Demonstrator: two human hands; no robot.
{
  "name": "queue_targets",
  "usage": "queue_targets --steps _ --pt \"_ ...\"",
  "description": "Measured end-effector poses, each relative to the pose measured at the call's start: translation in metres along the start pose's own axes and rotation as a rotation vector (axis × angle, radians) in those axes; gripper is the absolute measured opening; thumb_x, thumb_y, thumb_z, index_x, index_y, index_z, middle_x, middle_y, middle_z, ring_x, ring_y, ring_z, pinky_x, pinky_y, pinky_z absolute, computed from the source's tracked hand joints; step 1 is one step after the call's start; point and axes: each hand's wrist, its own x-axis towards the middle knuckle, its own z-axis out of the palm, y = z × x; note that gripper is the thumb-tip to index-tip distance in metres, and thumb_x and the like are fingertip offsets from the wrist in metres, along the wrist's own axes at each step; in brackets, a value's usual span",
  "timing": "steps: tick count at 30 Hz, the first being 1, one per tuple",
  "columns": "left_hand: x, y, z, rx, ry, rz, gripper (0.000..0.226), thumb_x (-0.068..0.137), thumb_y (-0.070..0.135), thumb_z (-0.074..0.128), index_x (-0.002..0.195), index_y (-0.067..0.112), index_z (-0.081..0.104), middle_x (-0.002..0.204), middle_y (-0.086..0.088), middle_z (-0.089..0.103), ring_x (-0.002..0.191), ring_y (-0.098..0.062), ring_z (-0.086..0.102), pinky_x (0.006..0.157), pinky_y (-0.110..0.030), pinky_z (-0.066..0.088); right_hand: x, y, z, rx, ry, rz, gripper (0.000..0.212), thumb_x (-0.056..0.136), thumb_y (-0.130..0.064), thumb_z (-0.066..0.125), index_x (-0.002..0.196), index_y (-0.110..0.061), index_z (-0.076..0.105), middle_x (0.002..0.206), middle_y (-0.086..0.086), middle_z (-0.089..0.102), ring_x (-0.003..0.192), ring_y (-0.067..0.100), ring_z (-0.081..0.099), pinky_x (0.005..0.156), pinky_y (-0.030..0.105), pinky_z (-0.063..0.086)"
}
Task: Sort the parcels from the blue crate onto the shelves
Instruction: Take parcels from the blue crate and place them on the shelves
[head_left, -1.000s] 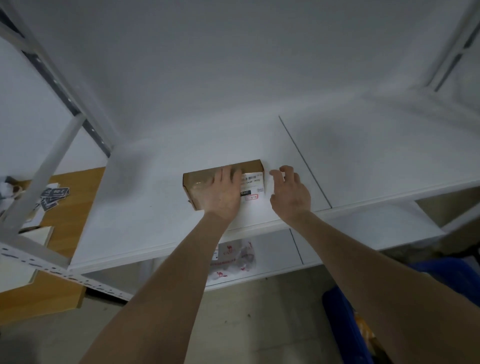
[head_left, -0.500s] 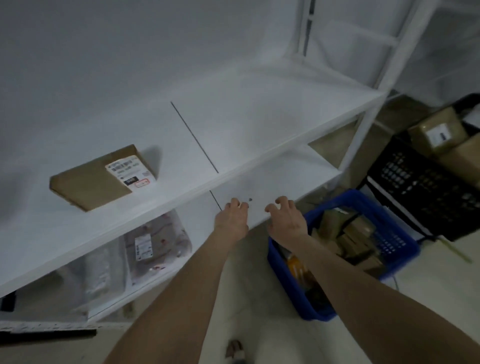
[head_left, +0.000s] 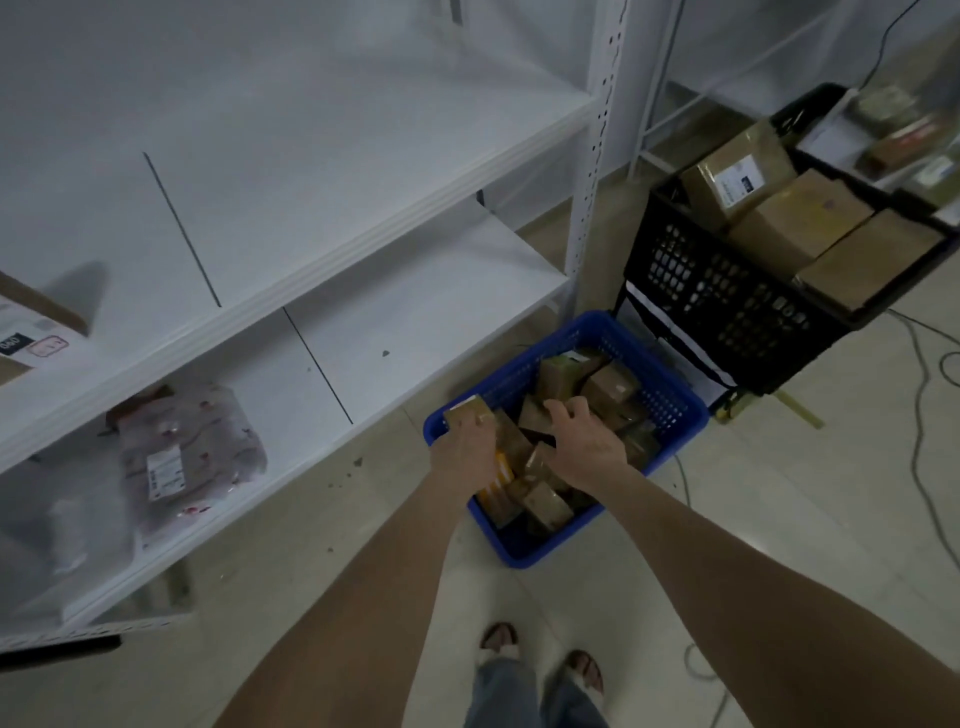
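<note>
One blue plastic crate (head_left: 670, 385) sits on pale floor tiles (head_left: 789, 519); your left hand (head_left: 464, 450) grips a brown cardboard parcel (head_left: 467, 413), right hand's (head_left: 589, 442) hold unclear.

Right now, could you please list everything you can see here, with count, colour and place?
shelving unit: one, white, left.
flat parcel: one, brown with white label, upper shelf, far left.
patterned mailer bag: one, pinkish, lower shelf.
blue crate: one, blue, floor beside the shelving.
small parcels: many, brown, inside the blue crate.
black crate: one, black, floor behind the blue crate.
large boxes: at least three, brown, in the black crate.
cables: a few, dark, floor at right.
feet: two, in sandals, bottom edge.
left hand: grips a small brown box at the crate's left rim.
right hand: fingers curled among the parcels; grip unclear.
</note>
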Motion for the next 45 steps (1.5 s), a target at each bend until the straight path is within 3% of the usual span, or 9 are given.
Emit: queue_targets --steps 5,17,22,27,32,35,38,42,45 --pt "0.033 0.005 0.015 -0.072 0.008 -0.054 0.043 0.092 0.018 0.048 0.135 0.019 0.043 0.139 -0.010 0.037 0.118 -0.028 0.048 0.075 -0.038 0.047 0.038 0.011 0.015 0.016 -0.059 -0.002 0.067 0.096 -0.018 0.048 0.151 -0.031 0.011 0.147 0.008 0.022 0.105 0.031 0.056 0.068 0.035 0.043" --pt "0.166 -0.030 0.069 -0.437 -0.025 -0.304 0.048 0.093 0.014 0.049 0.139 0.013 0.037 0.135 -0.011 0.041 0.111 -0.027 0.054 0.082 -0.035 0.046 0.198 0.016 0.078 0.265 -0.245 0.016 0.068 0.098 -0.027 0.043 0.153 -0.019 0.004 0.156 0.008 0.020 0.131 0.031 0.042 0.096 0.041 0.042" --pt "0.228 -0.045 0.121 -0.682 -0.015 -0.463 0.053 0.091 0.019 0.056 0.139 0.005 0.039 0.139 -0.013 0.044 0.125 -0.028 0.044 0.098 -0.039 0.043 0.268 0.029 0.142 0.386 -0.316 0.055 0.079 0.085 -0.032 0.056 0.151 -0.022 0.014 0.154 0.005 0.027 0.130 0.028 0.042 0.096 0.041 0.041" --pt "0.281 -0.069 0.186 -0.903 0.004 -0.745 0.078 0.085 0.032 0.064 0.146 0.007 0.023 0.149 -0.013 0.030 0.131 -0.031 0.038 0.094 -0.035 0.038 0.336 0.039 0.219 0.587 -0.405 -0.007 0.081 0.071 -0.044 0.075 0.139 -0.018 0.040 0.136 0.004 0.050 0.124 0.023 0.049 0.099 0.039 0.045" --pt "0.321 -0.087 0.235 -0.944 0.054 -0.813 0.090 0.081 0.039 0.069 0.147 0.004 0.019 0.150 -0.016 0.026 0.131 -0.034 0.039 0.097 -0.038 0.039 0.376 0.042 0.277 0.703 -0.473 0.033 0.105 0.071 -0.035 0.082 0.151 -0.015 0.018 0.155 0.006 0.026 0.141 0.025 0.029 0.113 0.045 0.032" --pt "0.336 -0.090 0.249 -1.077 0.074 -0.834 0.082 0.078 0.030 0.072 0.143 0.004 0.029 0.142 -0.013 0.041 0.128 -0.031 0.044 0.100 -0.040 0.043 0.384 0.042 0.294 0.785 -0.487 0.025 0.108 0.068 -0.031 0.084 0.152 -0.018 0.017 0.153 0.004 0.027 0.139 0.024 0.031 0.112 0.041 0.030" --pt "0.334 -0.080 0.245 -1.278 0.081 -0.878 0.063 0.079 0.027 0.071 0.133 0.007 0.045 0.127 -0.010 0.057 0.113 -0.028 0.057 0.095 -0.040 0.049 0.378 0.050 0.292 0.824 -0.538 0.042 0.085 0.077 -0.026 0.078 0.146 -0.016 0.029 0.146 0.009 0.039 0.131 0.027 0.040 0.106 0.033 0.033" --pt "0.309 -0.057 0.218 -1.466 0.092 -0.900 0.046 0.083 0.022 0.065 0.125 0.008 0.053 0.116 -0.014 0.063 0.104 -0.029 0.061 0.092 -0.046 0.052 0.358 0.064 0.254 0.988 -0.574 0.184 0.056 0.080 -0.020 0.076 0.131 -0.009 0.054 0.127 0.014 0.060 0.114 0.031 0.058 0.101 0.051 0.045" --pt "0.284 -0.032 0.184 -1.508 0.079 -0.879 0.037 0.086 0.021 0.061 0.121 0.010 0.057 0.114 -0.013 0.063 0.105 -0.029 0.061 0.094 -0.047 0.051 0.335 0.078 0.212 1.023 -0.570 0.232 0.051 0.079 -0.022 0.077 0.123 -0.007 0.059 0.115 0.013 0.066 0.103 0.027 0.065 0.089 0.044 0.054"
